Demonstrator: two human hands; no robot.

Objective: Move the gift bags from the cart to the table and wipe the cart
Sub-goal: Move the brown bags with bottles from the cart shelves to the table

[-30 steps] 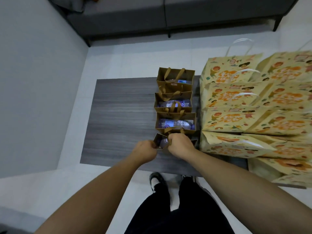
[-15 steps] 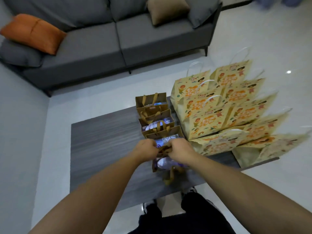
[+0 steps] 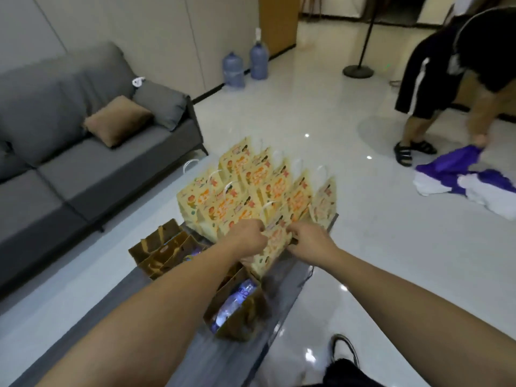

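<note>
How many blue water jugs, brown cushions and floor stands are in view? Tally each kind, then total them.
Blue water jugs: 2
Brown cushion: 1
Floor stand: 1
Total: 4

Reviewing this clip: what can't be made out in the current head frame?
- Cart: not visible anywhere in the head view.
- Left hand and right hand at the nearest yellow gift bag: motion blur hides whether fingers pinch it.
- Brown bags: partly covered by the left forearm.
- Table: near end cut off by the bottom edge.
</note>
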